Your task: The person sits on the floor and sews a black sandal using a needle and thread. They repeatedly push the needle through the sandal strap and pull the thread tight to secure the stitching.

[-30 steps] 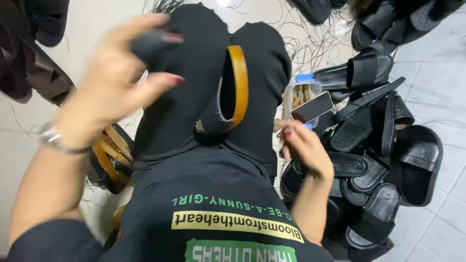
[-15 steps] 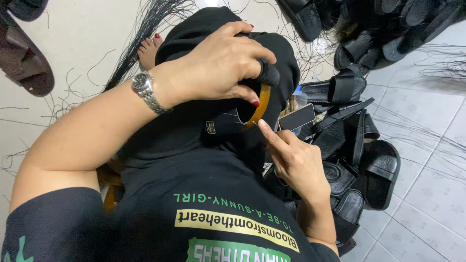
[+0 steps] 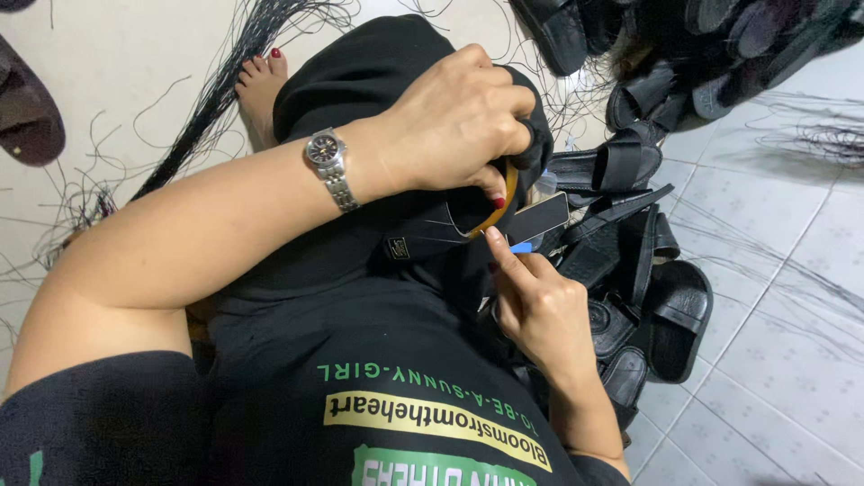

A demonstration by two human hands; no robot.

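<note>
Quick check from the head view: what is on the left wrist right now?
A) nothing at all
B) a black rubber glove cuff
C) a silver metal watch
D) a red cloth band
C: a silver metal watch with a dark face sits on the wrist behind the left hand, which grips the black sandal with the tan edge.

Left hand (image 3: 454, 121) curled, clenched; right hand (image 3: 540, 310) forefinger extended.
</note>
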